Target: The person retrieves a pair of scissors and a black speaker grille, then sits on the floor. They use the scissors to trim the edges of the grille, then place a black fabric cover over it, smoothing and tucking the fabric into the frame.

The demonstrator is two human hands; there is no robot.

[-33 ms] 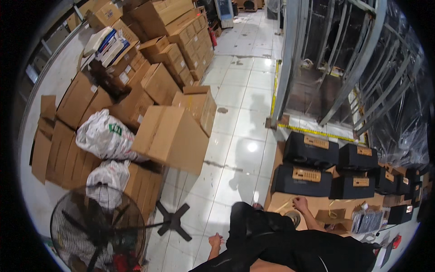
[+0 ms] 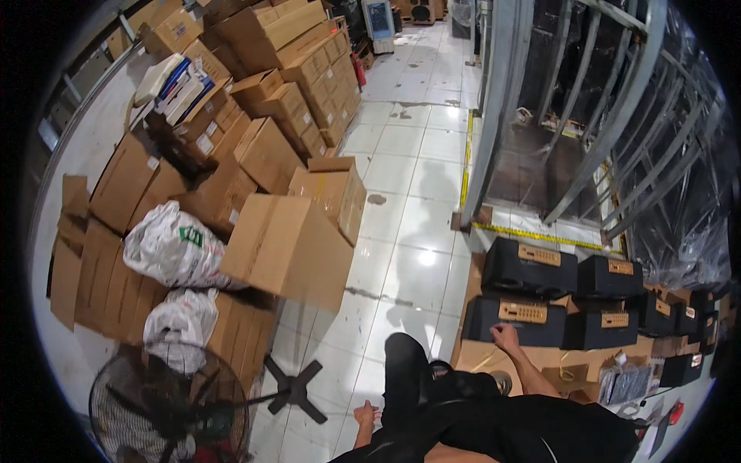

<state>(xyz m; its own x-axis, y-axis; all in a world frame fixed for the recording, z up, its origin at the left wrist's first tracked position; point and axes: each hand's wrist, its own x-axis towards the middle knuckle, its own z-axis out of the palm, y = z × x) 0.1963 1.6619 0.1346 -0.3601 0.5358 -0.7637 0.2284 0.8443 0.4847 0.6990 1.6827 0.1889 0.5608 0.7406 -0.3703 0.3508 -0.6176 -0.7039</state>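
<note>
My right hand (image 2: 505, 337) is at the front edge of a black box-shaped speaker (image 2: 482, 318) with a gold control panel (image 2: 523, 312). Its fingers are bunched together, and whatever they may hold is too small to make out. My left hand (image 2: 367, 414) hangs low beside my black-clothed leg (image 2: 405, 366), over the tiled floor, fingers apart and holding nothing. Behind the near speaker sits another black speaker (image 2: 502, 270). To the right stand two similar ones (image 2: 598, 332), (image 2: 598, 278). A roll of tape (image 2: 502, 381) lies near my right forearm, partly hidden.
Cardboard boxes (image 2: 289, 243) and white sacks (image 2: 174, 243) are piled at left. A black standing fan (image 2: 170, 405) is at lower left, its cross-shaped base (image 2: 296, 390) on the floor. A metal-barred frame (image 2: 610, 123) rises at right, with yellow tape (image 2: 540, 237) along its foot.
My right hand has moved forward from the cardboard to the near speaker's front. The view has tilted slightly, and my leg shows a little more. My left hand stays low.
</note>
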